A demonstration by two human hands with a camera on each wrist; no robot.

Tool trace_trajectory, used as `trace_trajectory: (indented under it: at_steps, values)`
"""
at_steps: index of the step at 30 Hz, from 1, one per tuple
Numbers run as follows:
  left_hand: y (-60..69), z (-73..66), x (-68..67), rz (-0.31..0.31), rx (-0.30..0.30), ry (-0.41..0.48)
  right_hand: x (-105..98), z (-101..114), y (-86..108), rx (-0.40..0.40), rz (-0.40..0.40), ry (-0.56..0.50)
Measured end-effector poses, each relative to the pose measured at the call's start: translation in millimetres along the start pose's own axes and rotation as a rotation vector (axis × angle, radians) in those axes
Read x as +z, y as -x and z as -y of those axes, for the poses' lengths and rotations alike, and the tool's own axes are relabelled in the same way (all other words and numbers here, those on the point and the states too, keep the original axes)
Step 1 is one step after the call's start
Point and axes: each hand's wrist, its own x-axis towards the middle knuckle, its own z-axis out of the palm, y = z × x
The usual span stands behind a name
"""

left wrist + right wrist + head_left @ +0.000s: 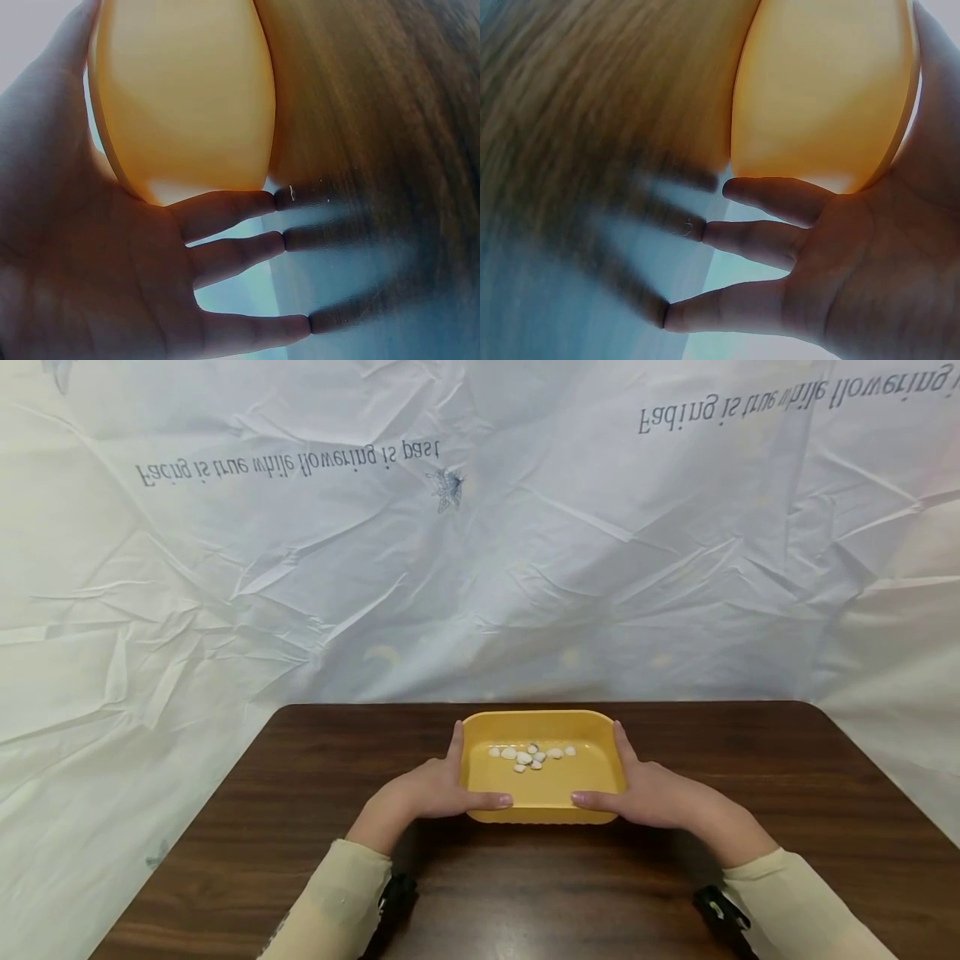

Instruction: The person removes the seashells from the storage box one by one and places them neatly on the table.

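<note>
A yellow tray with rounded corners sits on the table between my two hands. Inside it lie several small white pieces, shell-like or pebble-like; I cannot tell which. My left hand touches the tray's left side, its thumb across the near rim. Mirroring it, my right hand is at the right side with the thumb over the near rim. Both wrist views show the outer wall close against the palm. Straight, spread fingers reach the table, their tips at its surface.
The dark brown wooden table has a straight far edge just behind the tray. Beyond it hangs a wrinkled pale sheet with printed lettering. A black strap is on the left wrist and another black strap on the right.
</note>
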Motion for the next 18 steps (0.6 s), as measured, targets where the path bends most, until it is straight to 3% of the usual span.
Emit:
trace_trajectory:
  at_steps: [18]
  values:
    - [-3.5, 2.1, 1.9, -0.003, -0.006, -0.002, 0.8, -0.1, 0.0, -0.004, -0.005, 0.001]
